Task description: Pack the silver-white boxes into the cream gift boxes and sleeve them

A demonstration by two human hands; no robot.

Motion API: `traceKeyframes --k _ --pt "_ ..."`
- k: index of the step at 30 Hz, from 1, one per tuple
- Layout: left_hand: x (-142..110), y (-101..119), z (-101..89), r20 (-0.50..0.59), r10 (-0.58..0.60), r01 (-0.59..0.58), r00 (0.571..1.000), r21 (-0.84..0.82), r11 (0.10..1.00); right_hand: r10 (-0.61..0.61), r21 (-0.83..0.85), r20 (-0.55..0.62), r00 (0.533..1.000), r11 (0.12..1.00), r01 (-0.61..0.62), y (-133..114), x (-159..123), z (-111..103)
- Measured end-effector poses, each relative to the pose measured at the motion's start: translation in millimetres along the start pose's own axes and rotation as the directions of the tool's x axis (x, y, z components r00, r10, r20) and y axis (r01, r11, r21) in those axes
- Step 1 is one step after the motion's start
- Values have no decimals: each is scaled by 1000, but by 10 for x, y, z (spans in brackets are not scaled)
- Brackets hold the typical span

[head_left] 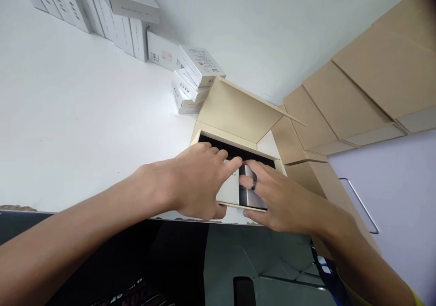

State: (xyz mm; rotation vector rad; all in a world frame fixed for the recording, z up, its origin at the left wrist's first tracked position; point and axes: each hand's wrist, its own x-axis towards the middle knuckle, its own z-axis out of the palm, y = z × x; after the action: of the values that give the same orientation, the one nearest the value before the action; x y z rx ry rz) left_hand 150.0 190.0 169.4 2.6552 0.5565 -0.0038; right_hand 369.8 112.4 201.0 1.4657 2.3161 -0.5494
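A cream gift box stands at the table's front edge with its lid raised at the back. Inside its black lining lie a white pack on the left and a silvery pack on the right, with a dark gap between them. My left hand reaches over the box's left part, fingers curled inside and thumb by the front wall. My right hand, wearing a dark ring, has its fingers bent onto the silvery pack and its thumb outside the front wall. The index fingertips of both hands nearly meet.
Small white boxes stand in a row along the wall, with several stacked just behind the gift box. Large tan boxes are piled on the right. The white table's front edge runs close below my hands. A metal handle is at right.
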Motion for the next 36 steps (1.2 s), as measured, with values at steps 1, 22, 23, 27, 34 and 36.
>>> traceKeyframes --k 1,22,23,27,34,36 --pt "0 1 -3 -1 1 -1 1000 0 1000 0 1 -2 1000 1000 0 6 2 4" --pt "9 3 -13 8 -5 5 1000 4 1000 4 2 46 999 1000 -4 -54 -13 -23" --pt "9 7 -15 14 -8 7 1000 15 1000 31 1 46 998 1000 -31 -55 -9 -21" --pt "6 15 -13 16 -20 19 1000 41 999 60 -31 26 998 998 -59 -66 -11 -13" --pt "-1 -3 34 -39 12 -11 999 33 999 -20 9 41 999 1000 19 -101 -41 -30" --pt "-6 -7 40 -47 15 -13 999 35 999 -16 23 42 999 1000 15 -115 -45 -28"
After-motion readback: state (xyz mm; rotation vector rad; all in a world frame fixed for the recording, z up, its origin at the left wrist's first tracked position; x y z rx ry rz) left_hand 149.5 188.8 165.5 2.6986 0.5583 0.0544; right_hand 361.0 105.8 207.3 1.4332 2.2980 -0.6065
